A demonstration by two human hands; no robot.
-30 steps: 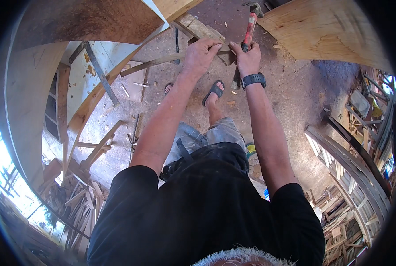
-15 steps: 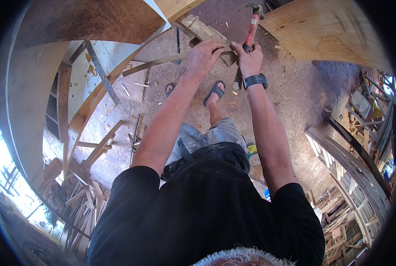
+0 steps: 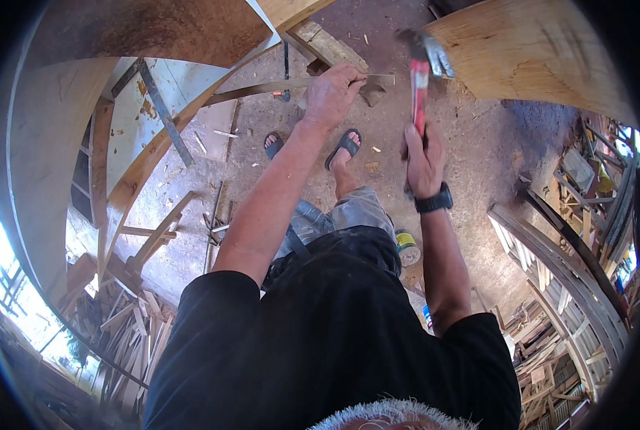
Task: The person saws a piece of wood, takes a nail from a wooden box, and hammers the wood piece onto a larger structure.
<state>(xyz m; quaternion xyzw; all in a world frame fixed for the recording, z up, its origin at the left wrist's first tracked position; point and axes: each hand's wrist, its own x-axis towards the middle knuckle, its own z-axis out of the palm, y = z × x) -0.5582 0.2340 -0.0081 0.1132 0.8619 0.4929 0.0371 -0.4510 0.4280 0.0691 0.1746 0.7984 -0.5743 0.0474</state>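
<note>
Plywood [image 3: 528, 54] with streaky grain juts in at two o'clock, close beside the blurred, red-handled hammer [image 3: 419, 93] at one. The right hand [image 3: 426, 161] wraps the handle. At twelve, the left hand [image 3: 331, 97] has thumb and fingers pressed together at a thin wooden strip [image 3: 259, 89] running toward eleven; exactly what they pinch is hidden. Splintery scraps [image 3: 123, 333] heap at eight. Lettering on the yellow-banded can [image 3: 408, 251] at four is illegible.
</note>
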